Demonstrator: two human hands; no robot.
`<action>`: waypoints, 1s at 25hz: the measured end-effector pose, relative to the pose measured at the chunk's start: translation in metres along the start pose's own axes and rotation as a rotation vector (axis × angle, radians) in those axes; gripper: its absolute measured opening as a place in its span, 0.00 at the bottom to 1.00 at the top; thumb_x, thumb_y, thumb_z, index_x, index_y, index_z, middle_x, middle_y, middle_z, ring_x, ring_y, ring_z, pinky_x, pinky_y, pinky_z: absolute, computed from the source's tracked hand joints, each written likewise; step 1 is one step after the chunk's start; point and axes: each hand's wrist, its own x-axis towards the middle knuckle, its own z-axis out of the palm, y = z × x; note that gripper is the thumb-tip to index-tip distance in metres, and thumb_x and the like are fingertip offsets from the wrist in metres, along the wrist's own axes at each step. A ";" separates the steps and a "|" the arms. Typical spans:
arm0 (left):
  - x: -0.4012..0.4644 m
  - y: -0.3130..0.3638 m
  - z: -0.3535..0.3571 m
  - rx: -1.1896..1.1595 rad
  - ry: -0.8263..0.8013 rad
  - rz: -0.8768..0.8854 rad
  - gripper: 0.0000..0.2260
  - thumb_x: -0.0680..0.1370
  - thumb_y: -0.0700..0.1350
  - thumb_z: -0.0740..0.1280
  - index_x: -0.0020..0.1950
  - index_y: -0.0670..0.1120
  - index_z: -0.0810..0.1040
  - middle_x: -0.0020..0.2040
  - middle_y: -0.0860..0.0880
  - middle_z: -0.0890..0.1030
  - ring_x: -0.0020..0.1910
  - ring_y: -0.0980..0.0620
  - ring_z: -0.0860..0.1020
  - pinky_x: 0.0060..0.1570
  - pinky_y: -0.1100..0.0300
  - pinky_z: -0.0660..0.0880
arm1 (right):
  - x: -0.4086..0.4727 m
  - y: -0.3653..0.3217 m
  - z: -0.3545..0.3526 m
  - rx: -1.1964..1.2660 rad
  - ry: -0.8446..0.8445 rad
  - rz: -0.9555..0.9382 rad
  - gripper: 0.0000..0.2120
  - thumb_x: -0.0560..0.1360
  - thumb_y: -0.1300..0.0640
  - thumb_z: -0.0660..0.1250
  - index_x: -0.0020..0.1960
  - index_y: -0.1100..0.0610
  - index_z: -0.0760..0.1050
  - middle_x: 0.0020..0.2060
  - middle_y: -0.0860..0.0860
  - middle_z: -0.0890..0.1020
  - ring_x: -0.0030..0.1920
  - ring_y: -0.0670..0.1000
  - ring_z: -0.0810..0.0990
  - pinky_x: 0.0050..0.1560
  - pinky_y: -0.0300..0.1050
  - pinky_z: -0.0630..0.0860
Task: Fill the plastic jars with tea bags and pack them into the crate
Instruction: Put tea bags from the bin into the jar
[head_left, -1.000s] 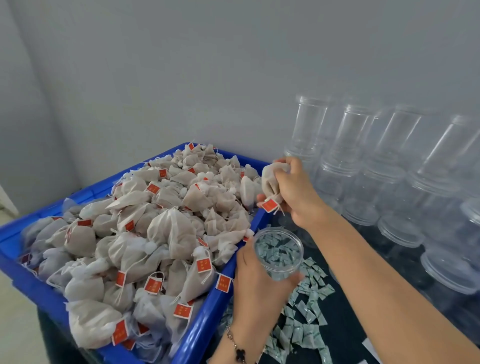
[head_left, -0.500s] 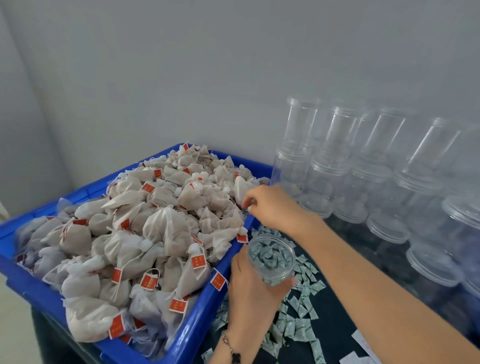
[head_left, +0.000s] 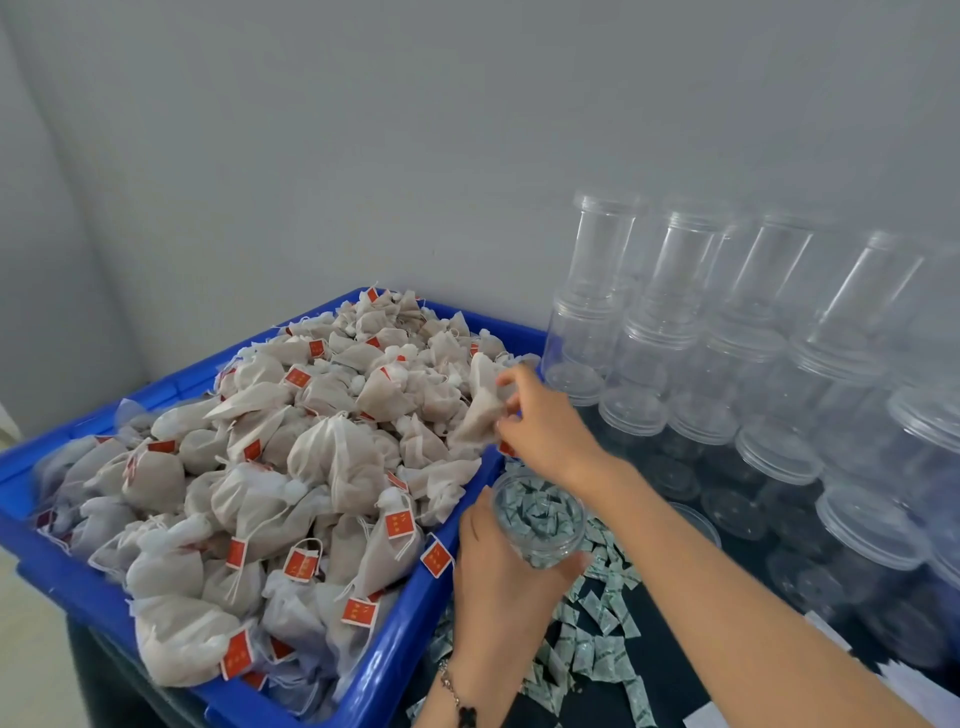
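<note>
Head view: we see the right hand (head_left: 545, 426) at the far right edge of the blue plastic crate (head_left: 395, 644), its fingers (head_left: 511, 387) curled & pinching a beige mesh tea bag (head_left: 480, 410) that lies on top of the heap, w/ a bit of red tag showing under the hand. The crate is piled w/ more beige tea bags (head_left: 291, 467), each w/ a string & a small red paper tag. Just right of the crate the left hand (head_left: 498, 577) wraps round a small clear plastic jar (head_left: 540, 519), mouth up; through it we see small pale green-white packets, though we can't tell if they sit inside or under it. More of the same packets (head_left: 592, 639) are scattered on the dark worktop (head_left: 675, 670) below it. A bead bracelet (head_left: 457, 696) sits on the left wrist. Further right, rows of empty clear plastic jars (head_left: 675, 332) stand mouth-down, stacked two high along the grey wall (head_left: 467, 130).
</note>
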 end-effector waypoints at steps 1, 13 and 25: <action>-0.001 -0.001 -0.001 0.005 0.003 -0.004 0.48 0.60 0.55 0.80 0.73 0.55 0.57 0.61 0.65 0.62 0.63 0.61 0.66 0.65 0.60 0.68 | -0.002 -0.005 -0.014 0.095 0.056 -0.006 0.15 0.77 0.63 0.62 0.61 0.54 0.68 0.46 0.51 0.79 0.37 0.48 0.82 0.38 0.44 0.81; -0.002 -0.003 0.002 0.099 0.049 0.066 0.42 0.61 0.55 0.80 0.70 0.52 0.63 0.59 0.60 0.66 0.58 0.63 0.67 0.54 0.71 0.64 | -0.021 -0.019 -0.013 -0.338 -0.248 -0.178 0.14 0.77 0.56 0.65 0.62 0.49 0.75 0.58 0.47 0.79 0.53 0.45 0.78 0.53 0.41 0.76; -0.001 0.000 -0.005 0.068 0.010 0.040 0.40 0.60 0.52 0.80 0.68 0.53 0.67 0.61 0.57 0.69 0.60 0.58 0.70 0.56 0.64 0.70 | -0.021 -0.006 -0.020 0.753 -0.097 0.197 0.02 0.78 0.62 0.62 0.50 0.57 0.70 0.51 0.57 0.77 0.44 0.54 0.82 0.37 0.41 0.80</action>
